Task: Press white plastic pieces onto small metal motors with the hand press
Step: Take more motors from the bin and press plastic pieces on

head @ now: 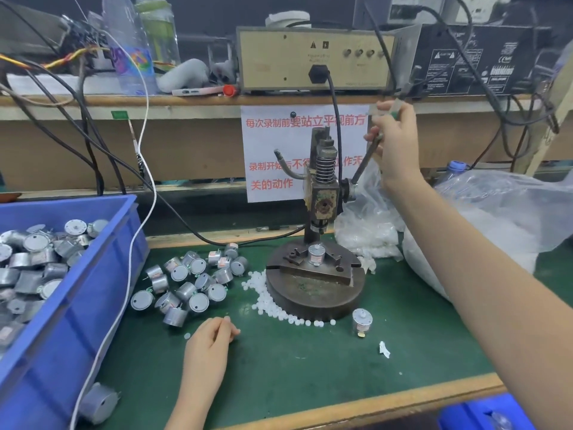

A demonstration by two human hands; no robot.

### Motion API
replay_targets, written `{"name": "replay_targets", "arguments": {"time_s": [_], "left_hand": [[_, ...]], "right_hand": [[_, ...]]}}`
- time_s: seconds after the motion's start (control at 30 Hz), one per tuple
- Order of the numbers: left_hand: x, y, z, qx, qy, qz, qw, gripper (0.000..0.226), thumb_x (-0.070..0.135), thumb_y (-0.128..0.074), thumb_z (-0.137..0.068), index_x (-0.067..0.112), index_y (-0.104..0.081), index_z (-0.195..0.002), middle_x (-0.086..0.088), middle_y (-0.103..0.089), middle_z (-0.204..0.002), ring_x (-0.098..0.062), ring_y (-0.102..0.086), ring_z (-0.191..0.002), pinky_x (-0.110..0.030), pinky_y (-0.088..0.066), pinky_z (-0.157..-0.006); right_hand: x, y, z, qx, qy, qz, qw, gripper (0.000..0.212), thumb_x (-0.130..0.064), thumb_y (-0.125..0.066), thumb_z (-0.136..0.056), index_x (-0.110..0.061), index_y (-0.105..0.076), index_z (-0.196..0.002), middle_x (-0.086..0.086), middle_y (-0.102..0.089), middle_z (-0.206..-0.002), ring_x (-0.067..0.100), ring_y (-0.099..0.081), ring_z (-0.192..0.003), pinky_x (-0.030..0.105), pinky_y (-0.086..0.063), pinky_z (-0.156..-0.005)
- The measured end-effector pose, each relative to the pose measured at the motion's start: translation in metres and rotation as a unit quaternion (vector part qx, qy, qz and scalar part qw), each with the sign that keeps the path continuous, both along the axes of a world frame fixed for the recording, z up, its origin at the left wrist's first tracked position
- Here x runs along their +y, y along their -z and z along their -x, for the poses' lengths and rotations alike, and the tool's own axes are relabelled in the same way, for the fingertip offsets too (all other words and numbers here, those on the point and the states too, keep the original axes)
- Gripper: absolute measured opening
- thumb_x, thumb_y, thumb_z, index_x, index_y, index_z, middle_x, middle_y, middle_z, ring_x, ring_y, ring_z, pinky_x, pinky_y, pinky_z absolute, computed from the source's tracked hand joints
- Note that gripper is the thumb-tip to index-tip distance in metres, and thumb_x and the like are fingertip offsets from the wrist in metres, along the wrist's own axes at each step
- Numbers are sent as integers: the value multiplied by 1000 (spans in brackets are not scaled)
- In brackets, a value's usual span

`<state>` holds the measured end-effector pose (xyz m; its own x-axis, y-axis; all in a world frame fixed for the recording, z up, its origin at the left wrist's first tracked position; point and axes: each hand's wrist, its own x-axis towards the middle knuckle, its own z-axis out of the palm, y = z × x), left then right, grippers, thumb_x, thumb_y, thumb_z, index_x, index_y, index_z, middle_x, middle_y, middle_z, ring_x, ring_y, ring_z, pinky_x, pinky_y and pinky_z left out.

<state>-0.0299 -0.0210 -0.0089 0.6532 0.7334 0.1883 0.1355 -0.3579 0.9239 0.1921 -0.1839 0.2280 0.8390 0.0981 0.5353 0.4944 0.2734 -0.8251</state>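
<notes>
— Two hands: status?
— Right hand [392,141] gripping the press lever [366,162], right of centre, upper frame. Left hand [210,339] resting on the green mat [310,367], lower centre, fingers loosely curled; whether it holds anything, cannot tell.
— Motor?
— One motor [316,254] seated on the press [324,197] base, centre frame, under the ram. White pieces [266,301] strewn along the base's left edge, loose motors [192,280] beside them, blue bin [93,305] far left.

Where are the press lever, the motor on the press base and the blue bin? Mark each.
press lever [367,159], head view, mid-shaft.
motor on the press base [316,255], head view, side wall.
blue bin [77,321], head view, outer wall.
</notes>
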Motion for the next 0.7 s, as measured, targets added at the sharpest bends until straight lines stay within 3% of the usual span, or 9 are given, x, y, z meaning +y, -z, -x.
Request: {"name": "replay_targets", "arguments": {"time_s": [0.1, 0.23, 0.47, 0.63, 0.7], "left_hand": [[0, 0, 1, -5, 1, 2, 1000, 35, 11, -48, -94, 11, -60, -61, -3, -62, -68, -11, -56, -68, -25, -42, -68], [-1, -1, -1, 5, -1, -4, 1000, 35, 10, -48, -94, 10, -61, -61, -3, -62, -69, -9, -56, -67, -29, -42, -70], [-2, -3, -1, 14, -7, -10, 1000, 34, 11, -48, -94, 9, -61, -63, -3, -61, -68, -6, -55, -66, -26, -41, -69], [-3, -4, 0, 17, -8, -7, 1000, 34, 12, -47, -94, 9, -61, -63, -2, -62, -70, -2, -55, -65, -26, -42, -71], [-3, -4, 0, 16, -10, -4, 1000, 34, 12, -48, -94, 9, -61, -63, -1, -63, -70, -4, -56, -67, -26, -42, -71]], "right_hand": [[-9, 24, 23, -44, 15, -31, 998, 12, -9, -45, -83, -20, -43, -79, -2, -45, -81, 16, -48, -78, 30, -48, -81], [-19, 51, 43, -55, -5, -67, 996, 10, -12, -50, -79, -20, -44, -80, -5, -46, -80, 18, -48, -84, 36, -43, -93], [-16, 49, 44, -63, -5, -68, 996, 13, -10, -47, -79, -20, -44, -86, -4, -47, -81, 11, -49, -82, 21, -44, -87], [-13, 39, 41, -45, 12, -52, 998, 15, -12, -46, -76, -21, -46, -89, -1, -50, -86, 16, -51, -89, 28, -44, -90], [-6, 28, 35, -18, 8, -66, 998, 21, -14, -46, -75, -21, -48, -95, 1, -54, -92, 14, -52, -92, 24, -42, -87]]}}
